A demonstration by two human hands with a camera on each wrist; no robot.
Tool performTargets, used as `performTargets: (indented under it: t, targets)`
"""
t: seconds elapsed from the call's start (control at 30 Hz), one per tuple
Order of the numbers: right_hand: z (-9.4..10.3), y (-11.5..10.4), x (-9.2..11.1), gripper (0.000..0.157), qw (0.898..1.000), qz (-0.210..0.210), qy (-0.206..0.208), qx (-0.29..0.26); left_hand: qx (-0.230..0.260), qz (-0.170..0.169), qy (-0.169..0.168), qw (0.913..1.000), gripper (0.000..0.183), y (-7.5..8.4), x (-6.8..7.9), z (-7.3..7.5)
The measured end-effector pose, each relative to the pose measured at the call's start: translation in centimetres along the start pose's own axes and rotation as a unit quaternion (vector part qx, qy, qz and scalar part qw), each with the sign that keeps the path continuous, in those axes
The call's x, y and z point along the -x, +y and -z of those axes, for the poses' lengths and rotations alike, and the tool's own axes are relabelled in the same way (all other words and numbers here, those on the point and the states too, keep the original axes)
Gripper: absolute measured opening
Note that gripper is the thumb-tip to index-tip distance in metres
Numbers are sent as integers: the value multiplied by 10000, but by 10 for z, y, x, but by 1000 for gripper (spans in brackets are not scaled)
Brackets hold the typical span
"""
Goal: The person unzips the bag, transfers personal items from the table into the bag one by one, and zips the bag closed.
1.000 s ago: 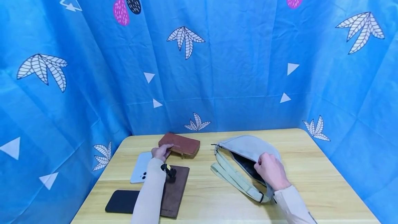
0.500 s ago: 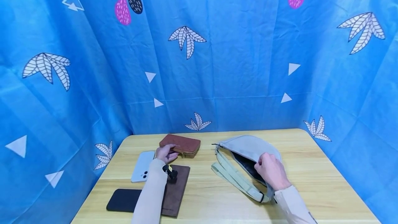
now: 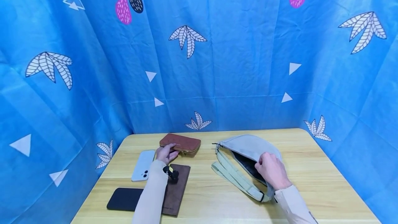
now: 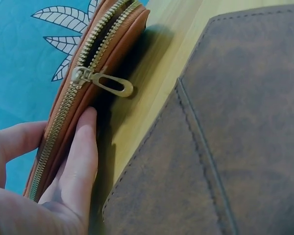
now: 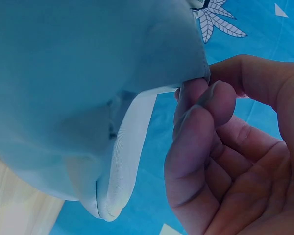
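Observation:
A reddish-brown zip wallet (image 3: 181, 142) lies at the back left of the table, its near edge tilted up. My left hand (image 3: 164, 154) pinches its near left edge, thumb on one face and fingers on the other. In the left wrist view the wallet's brass zipper (image 4: 83, 76) is partly undone. At the right, my right hand (image 3: 272, 170) pinches the upper edge of a pale grey waist bag (image 3: 248, 144) and holds its mouth open, the dark lining showing. Close up in the right wrist view, the fingers (image 5: 191, 152) curl at the bag's fabric edge (image 5: 203, 68).
A light blue phone (image 3: 141, 165) lies left of my left hand. Below it is a black phone (image 3: 122, 198), partly under the sleeve. A dark brown leather notebook (image 3: 177, 189) lies beside the left forearm. The bag's pale green strap (image 3: 234, 179) loops on the table (image 3: 214, 203).
My left hand has shifted slightly right along the wallet, and its fingers have moved under the near edge. The right hand keeps its hold on the bag.

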State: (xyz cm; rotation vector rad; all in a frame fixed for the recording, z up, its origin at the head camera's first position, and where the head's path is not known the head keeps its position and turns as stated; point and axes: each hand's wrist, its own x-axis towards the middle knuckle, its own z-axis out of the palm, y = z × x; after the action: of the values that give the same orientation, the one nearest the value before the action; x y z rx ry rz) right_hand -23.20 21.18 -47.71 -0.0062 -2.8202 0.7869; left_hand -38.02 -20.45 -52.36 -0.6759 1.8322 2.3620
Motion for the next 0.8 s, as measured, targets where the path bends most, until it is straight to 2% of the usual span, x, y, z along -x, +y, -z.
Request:
performTargets:
  t: [0.37, 0.8]
  targets:
    - [1, 1, 0, 46, 10000, 26, -57, -34, -127, -192, 158, 9996, 54, -4, 1, 2]
    - [3, -1, 1, 47, 9999, 36, -92, -63, 28, -180, -35, 9998, 46, -7, 4, 4]
